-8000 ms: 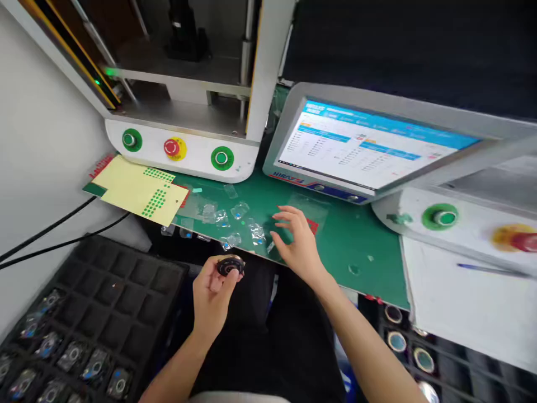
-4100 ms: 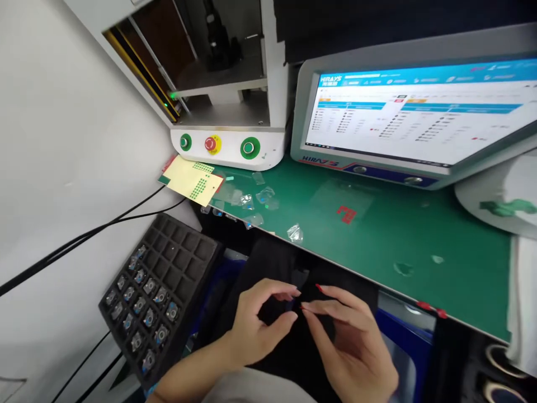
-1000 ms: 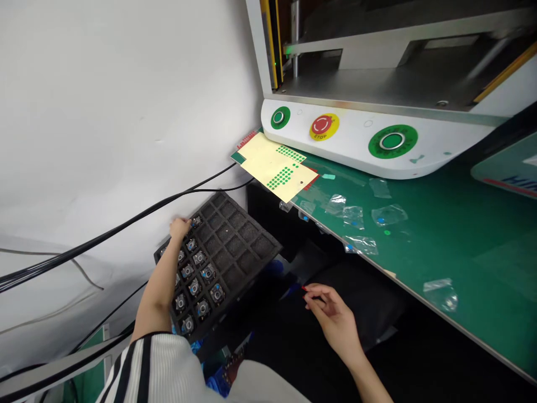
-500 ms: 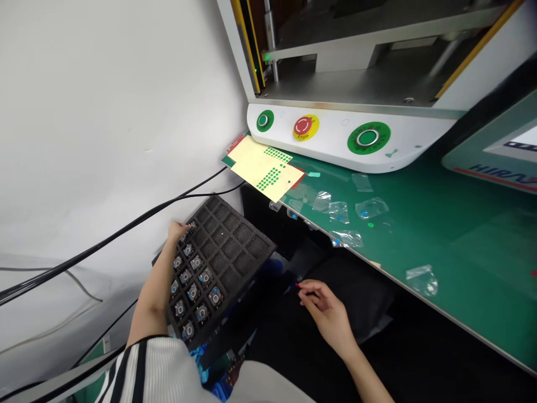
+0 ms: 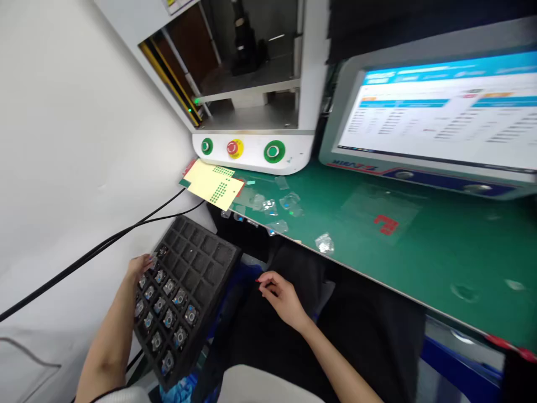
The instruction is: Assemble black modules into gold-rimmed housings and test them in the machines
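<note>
Black, foam-like material formed the tray (image 5: 226, 254) at the lower left of the frame, its pockets holding small ring-centred parts (image 5: 168, 318). At its upper-left edge, the left hand (image 5: 140, 265) had its fingertips on one such part (image 5: 154, 261); whether they gripped or merely touched it could not be told. Near the lower centre, the right hand (image 5: 280, 295) was half curled, thumb and forefinger close together by a red speck (image 5: 257, 280) too small to identify. Each part would probably prove light, stiff and fragile, slippery if the sheen was film, and best held by opposite outer edges, off the ring. At the upper right, lettering (image 5: 354, 165) under the monitor's screen (image 5: 440, 120) began "HI", then blurred; the screen's text, and the red characters (image 5: 386, 224) on the green bench (image 5: 348, 249), could not be read.
</note>
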Demonstrator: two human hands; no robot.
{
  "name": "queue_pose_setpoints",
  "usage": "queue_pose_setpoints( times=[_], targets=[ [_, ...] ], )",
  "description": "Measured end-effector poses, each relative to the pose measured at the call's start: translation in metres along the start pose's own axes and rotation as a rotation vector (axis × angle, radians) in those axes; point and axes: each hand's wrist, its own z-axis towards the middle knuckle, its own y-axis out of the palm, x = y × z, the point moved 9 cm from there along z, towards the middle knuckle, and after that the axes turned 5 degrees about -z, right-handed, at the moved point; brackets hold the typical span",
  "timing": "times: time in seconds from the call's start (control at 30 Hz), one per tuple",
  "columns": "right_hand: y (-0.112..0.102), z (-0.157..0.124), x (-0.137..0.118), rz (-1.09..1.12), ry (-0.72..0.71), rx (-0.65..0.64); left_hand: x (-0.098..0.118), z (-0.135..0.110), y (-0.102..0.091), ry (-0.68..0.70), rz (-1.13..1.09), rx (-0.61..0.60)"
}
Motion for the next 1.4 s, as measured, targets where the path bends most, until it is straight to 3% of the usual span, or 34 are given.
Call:
queue_pose_setpoints(
  times=[0.1, 0.17, 0.4, 0.47, 0.53, 0.6, 0.7, 0.87, 1.07, 1.17, 1.3, 1.4],
  targets=[
    [0.0, 0.001, 0.004, 0.01, 0.0, -0.031, 0.027, -0.035, 0.025, 0.016, -0.053, -0.158],
    [0.001, 0.003, 0.008, 0.02, 0.009, -0.055, 0.044, -0.074, 0.053, 0.065, -0.101, -0.296],
    [0.004, 0.004, 0.015, 0.039, 0.019, -0.104, 0.098, -0.277, 0.168, 0.267, -0.296, -0.923],
    [0.003, 0.004, 0.014, 0.044, 0.012, -0.101, 0.114, -0.319, 0.192, 0.293, -0.336, -1.042],
    [0.002, 0.004, 0.014, 0.05, 0.006, -0.099, 0.13, -0.344, 0.212, 0.323, -0.382, -1.097],
    [0.002, 0.005, 0.014, 0.057, 0.002, -0.1, 0.144, -0.353, 0.226, 0.368, -0.434, -1.077],
    [0.001, 0.007, 0.013, 0.069, -0.006, -0.091, 0.155, -0.353, 0.238, 0.458, -0.487, -0.951],
    [0.001, 0.007, 0.006, 0.092, -0.036, -0.085, 0.153, -0.35, 0.242, 0.602, -0.45, -0.757],
    [-0.003, 0.004, -0.004, 0.11, -0.068, -0.106, 0.147, -0.35, 0.239, 0.768, -0.299, -0.583],
    [-0.005, 0.0, -0.004, 0.103, -0.068, -0.117, 0.146, -0.353, 0.231, 0.885, -0.209, -0.436],
    [-0.006, -0.005, 0.0, 0.102, -0.056, -0.121, 0.149, -0.362, 0.213, 1.105, -0.118, -0.253],
    [-0.008, -0.006, 0.004, 0.093, -0.028, -0.087, 0.153, -0.375, 0.205, 1.348, -0.108, -0.284]
  ],
)
